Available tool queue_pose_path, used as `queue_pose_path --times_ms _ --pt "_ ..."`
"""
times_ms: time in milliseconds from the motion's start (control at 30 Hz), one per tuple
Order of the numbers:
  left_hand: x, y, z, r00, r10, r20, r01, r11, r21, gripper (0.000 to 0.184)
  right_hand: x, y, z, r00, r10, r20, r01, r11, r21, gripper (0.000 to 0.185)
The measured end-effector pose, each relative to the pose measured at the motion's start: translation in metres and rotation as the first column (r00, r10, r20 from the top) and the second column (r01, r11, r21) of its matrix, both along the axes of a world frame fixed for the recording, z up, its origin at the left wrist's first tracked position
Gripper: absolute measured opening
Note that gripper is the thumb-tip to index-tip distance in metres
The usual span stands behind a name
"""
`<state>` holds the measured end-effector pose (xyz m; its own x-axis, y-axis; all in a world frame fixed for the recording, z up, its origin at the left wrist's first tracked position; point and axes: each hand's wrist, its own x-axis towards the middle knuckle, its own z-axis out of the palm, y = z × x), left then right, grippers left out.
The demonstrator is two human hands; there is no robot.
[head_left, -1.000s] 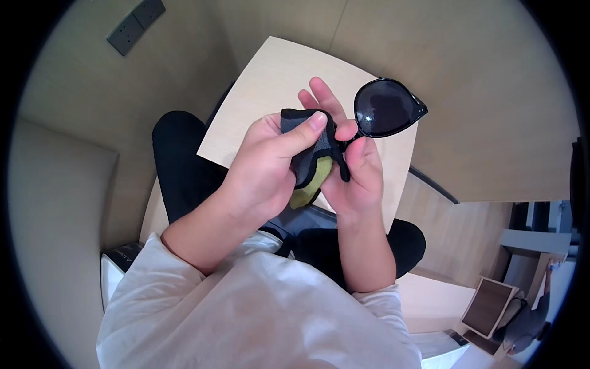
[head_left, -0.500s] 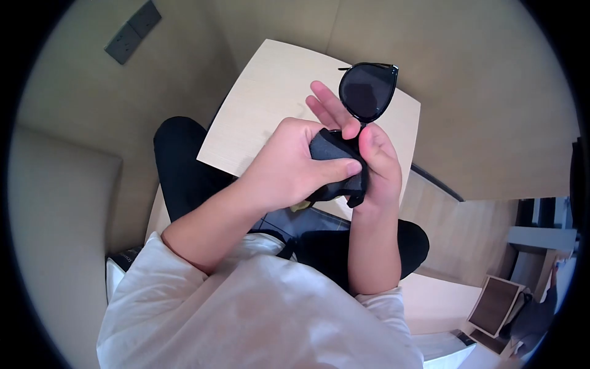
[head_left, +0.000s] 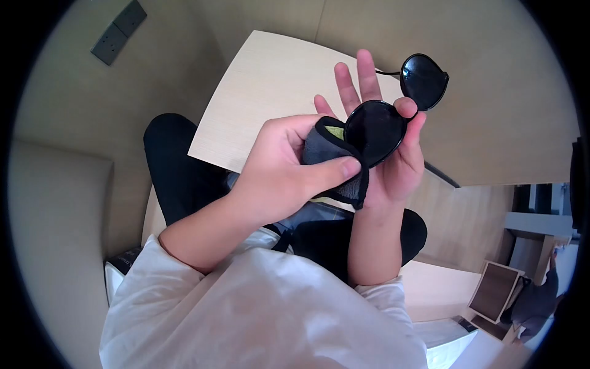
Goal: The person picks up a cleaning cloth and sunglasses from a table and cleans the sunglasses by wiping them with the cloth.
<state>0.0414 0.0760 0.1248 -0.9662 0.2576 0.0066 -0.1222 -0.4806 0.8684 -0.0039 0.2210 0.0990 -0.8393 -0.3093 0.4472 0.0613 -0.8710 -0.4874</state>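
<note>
My left hand [head_left: 270, 169] is closed on a folded grey cleaning cloth [head_left: 329, 157] with black edging and a yellow-green inner side, its thumb pressed on top. Just right of the cloth is a pair of black sunglasses [head_left: 376, 132]. My right hand [head_left: 396, 169] pinches them between thumb and index finger near the bridge, while its other fingers stretch upward behind the lens. The near lens shows almost whole, its lower left rim against the cloth. The far lens points up and right, with one temple arm extending left from it.
Beneath my hands is a pale wooden table [head_left: 246, 92]. Wall sockets [head_left: 120, 31] are at the upper left, and a padded seat back [head_left: 58, 227] stands on the left. A person in dark clothing [head_left: 534, 301] and a wooden chair [head_left: 493, 292] appear at the lower right.
The sunglasses have moved right, away from the cloth. The near lens, covered by cloth and fingers before, now shows. My right hand's fingers have spread upward.
</note>
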Motion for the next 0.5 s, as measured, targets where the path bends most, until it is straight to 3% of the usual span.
queue_pose_path --times_ms 100,167,267,433,500 --pt "-0.001 -0.001 -0.001 1.0 -0.014 -0.027 0.012 0.999 -0.047 0.012 0.004 -0.008 -0.001 0.995 -0.075 0.073 0.071 0.996 0.047 0.032" --pt "-0.003 0.001 -0.003 0.996 0.019 -0.083 -0.035 0.98 -0.195 0.018 0.003 -0.012 -0.008 0.992 -0.09 0.089 0.085 0.995 0.061 0.035" --pt "-0.002 0.003 0.007 0.998 -0.012 0.068 0.017 0.997 -0.069 0.014 0.004 -0.014 -0.012 0.987 -0.162 0.01 0.159 0.978 0.133 0.036" --pt "-0.008 0.009 0.003 0.998 0.068 0.013 -0.066 0.993 -0.1 0.013 0.009 -0.02 -0.008 0.979 -0.201 -0.016 0.201 0.963 0.177 0.039" --pt "-0.009 0.01 0.007 0.996 0.092 0.006 -0.091 0.993 -0.08 0.012 0.016 -0.023 0.002 0.951 -0.309 -0.022 0.301 0.905 0.299 0.046"
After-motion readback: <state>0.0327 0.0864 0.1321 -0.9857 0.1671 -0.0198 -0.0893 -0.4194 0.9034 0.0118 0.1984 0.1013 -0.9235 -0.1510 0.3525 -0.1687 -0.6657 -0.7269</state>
